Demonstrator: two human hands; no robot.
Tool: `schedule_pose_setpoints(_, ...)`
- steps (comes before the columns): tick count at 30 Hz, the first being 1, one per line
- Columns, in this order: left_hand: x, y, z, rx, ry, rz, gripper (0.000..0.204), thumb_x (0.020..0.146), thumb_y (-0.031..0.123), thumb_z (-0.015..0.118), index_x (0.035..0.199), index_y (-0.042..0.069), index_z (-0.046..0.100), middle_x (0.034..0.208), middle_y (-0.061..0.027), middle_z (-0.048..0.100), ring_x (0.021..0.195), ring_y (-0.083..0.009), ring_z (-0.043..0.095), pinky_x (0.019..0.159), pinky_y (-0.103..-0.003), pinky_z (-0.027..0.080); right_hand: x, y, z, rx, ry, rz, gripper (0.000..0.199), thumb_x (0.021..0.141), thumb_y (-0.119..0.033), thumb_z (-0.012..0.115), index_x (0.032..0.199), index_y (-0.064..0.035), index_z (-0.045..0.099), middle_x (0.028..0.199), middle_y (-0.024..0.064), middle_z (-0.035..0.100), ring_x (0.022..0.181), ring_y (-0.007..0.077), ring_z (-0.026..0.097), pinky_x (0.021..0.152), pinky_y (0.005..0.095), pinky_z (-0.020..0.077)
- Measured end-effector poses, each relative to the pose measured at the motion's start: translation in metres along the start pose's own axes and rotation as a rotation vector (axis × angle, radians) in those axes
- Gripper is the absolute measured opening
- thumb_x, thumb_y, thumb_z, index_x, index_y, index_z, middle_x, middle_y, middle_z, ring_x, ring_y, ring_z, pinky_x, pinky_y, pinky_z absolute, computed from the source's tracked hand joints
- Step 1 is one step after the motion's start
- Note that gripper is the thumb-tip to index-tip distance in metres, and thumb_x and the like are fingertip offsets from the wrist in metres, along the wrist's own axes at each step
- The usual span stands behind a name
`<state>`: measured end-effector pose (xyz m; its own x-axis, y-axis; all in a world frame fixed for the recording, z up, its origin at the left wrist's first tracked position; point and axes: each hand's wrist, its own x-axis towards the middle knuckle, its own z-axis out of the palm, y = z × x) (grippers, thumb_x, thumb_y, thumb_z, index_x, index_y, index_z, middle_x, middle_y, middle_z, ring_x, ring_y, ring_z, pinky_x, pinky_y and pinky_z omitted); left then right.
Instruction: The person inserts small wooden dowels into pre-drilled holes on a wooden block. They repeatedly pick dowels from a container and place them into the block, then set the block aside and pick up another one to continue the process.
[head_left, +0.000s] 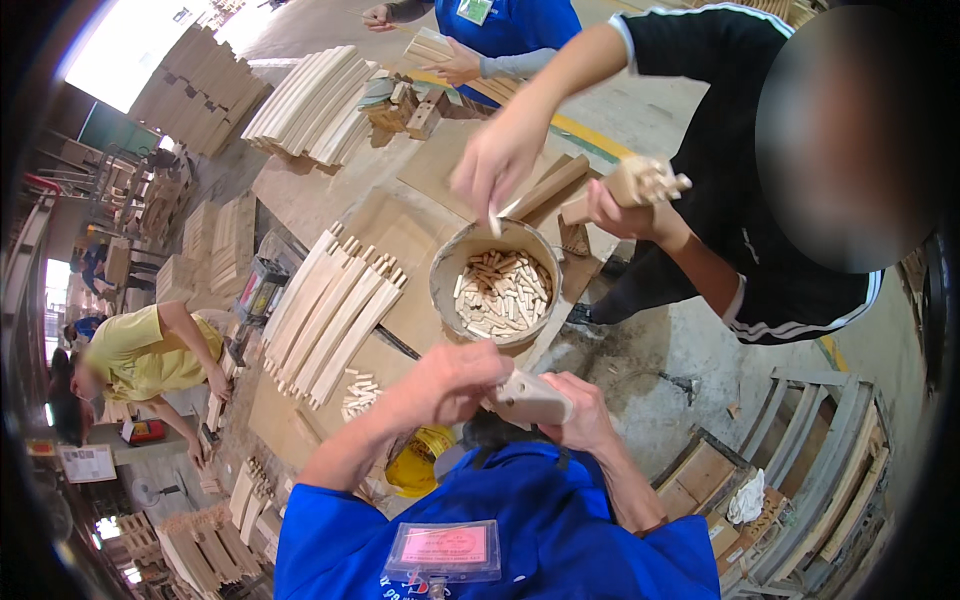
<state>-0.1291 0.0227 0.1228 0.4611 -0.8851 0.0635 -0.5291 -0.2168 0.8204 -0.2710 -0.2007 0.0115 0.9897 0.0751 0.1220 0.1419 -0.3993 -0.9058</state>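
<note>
My right hand (583, 408) is wrapped round a pale wooden piece (532, 397) with small holes in its face, held in front of my chest. At the piece's left end my left hand (465, 378) is closed, fingers bent together. What those fingers hold, if anything, is hidden. Just beyond my hands stands a round bucket (437, 290) with many short wooden dowels (505, 290) inside. Across from me, a co-worker's hand (497, 165) pinches a dowel over its rim. That person's other hand (622, 212) grips wooden pieces with dowels sticking out.
Slats with dowels in their ends (335, 315) lie in a row on the table, left of the bucket. Loose dowels (360, 395) lie nearby. A yellow bucket (418, 462) is close to my left arm. Slatted wooden racks (810, 440) stand at right. Other people work around.
</note>
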Motion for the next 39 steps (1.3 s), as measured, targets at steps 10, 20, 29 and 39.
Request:
schedule_pose_setpoints(10, 0.120, -0.191, 0.022, 0.802, -0.479, -0.260, 0.024, 0.078, 0.020, 0.077, 0.095, 0.003, 0.078, 0.098, -0.0186, 0.077, 0.093, -0.0337, 0.075, 0.081, -0.044, 0.061, -0.004, 0.022, -0.013, -0.031, 0.190, 0.145, 0.043, 0.066, -0.011, 0.083, 0.105, 0.0006, 0.071, 0.093, 0.0166, 0.071, 0.083, 0.0338, 0.072, 0.077, 0.0405, 0.0567)
schedule_pose_setpoints(20, 0.109, -0.158, 0.016, 0.763, -0.396, -0.348, 0.030, 0.088, 0.012, 0.067, 0.117, 0.005, 0.071, 0.099, -0.0223, 0.073, 0.098, -0.0361, 0.073, 0.083, -0.048, 0.058, -0.031, 0.025, -0.022, -0.033, 0.216, 0.203, 0.051, 0.067, -0.012, 0.080, 0.115, 0.0006, 0.068, 0.095, 0.0188, 0.070, 0.086, 0.0382, 0.070, 0.079, 0.0430, 0.0565)
schedule_pose_setpoints(29, 0.015, -0.005, 0.023, 0.015, 0.301, -0.011, 0.026, 0.101, 0.008, 0.060, 0.125, 0.002, 0.066, 0.110, -0.0153, 0.070, 0.092, -0.0229, 0.067, 0.085, -0.037, 0.053, -0.015, 0.024, -0.012, -0.072, 0.209, 0.080, 0.056, 0.065, -0.010, 0.083, 0.118, -0.0003, 0.067, 0.095, 0.0182, 0.069, 0.086, 0.0373, 0.070, 0.078, 0.0423, 0.0565)
schedule_pose_setpoints(39, -0.015, -0.008, 0.038, -0.260, 0.324, -0.177, 0.015, 0.100, 0.017, 0.070, 0.104, 0.002, 0.071, 0.080, -0.0017, 0.071, 0.066, -0.0055, 0.057, 0.059, -0.026, 0.046, 0.001, 0.012, -0.001, -0.060, 0.078, -0.027, 0.059, 0.062, -0.006, 0.083, 0.119, -0.0027, 0.068, 0.097, 0.0168, 0.070, 0.087, 0.0372, 0.071, 0.078, 0.0421, 0.0571)
